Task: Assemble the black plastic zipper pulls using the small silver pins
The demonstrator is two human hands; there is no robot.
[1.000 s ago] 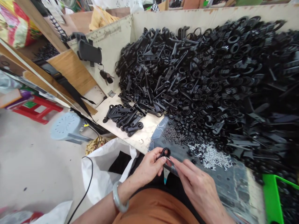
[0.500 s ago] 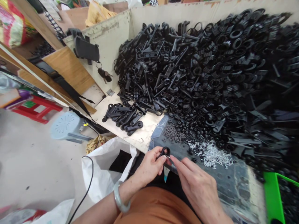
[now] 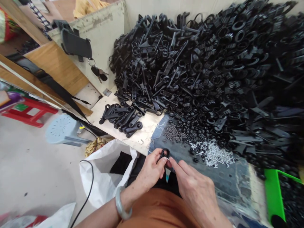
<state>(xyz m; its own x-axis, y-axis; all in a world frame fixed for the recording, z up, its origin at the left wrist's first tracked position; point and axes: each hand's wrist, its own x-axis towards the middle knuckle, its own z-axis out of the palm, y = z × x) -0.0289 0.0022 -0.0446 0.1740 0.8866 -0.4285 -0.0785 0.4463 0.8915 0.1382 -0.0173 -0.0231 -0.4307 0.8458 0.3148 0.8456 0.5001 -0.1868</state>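
My left hand, with a pale bangle on the wrist, pinches a black plastic part with a ringed end close to my body. Against that part my right hand holds a small shiny metal pin between its fingertips, mostly hidden by them. Beyond the hands, a heap of silvery pins lies on the dark mat, beside a scatter of tiny dark metal pieces. Several black lever-like parts rest in a group on the pale board.
A huge pile of black plastic parts fills the back and right. At lower right stands a green bin. Keys hang from a black holder. A white bag opens below the bench edge, near a blue stool.
The camera view has shifted slightly, so the scene sits a little further left and the board higher. Both hands stay together at the black part; the right fingertips have moved slightly against it.
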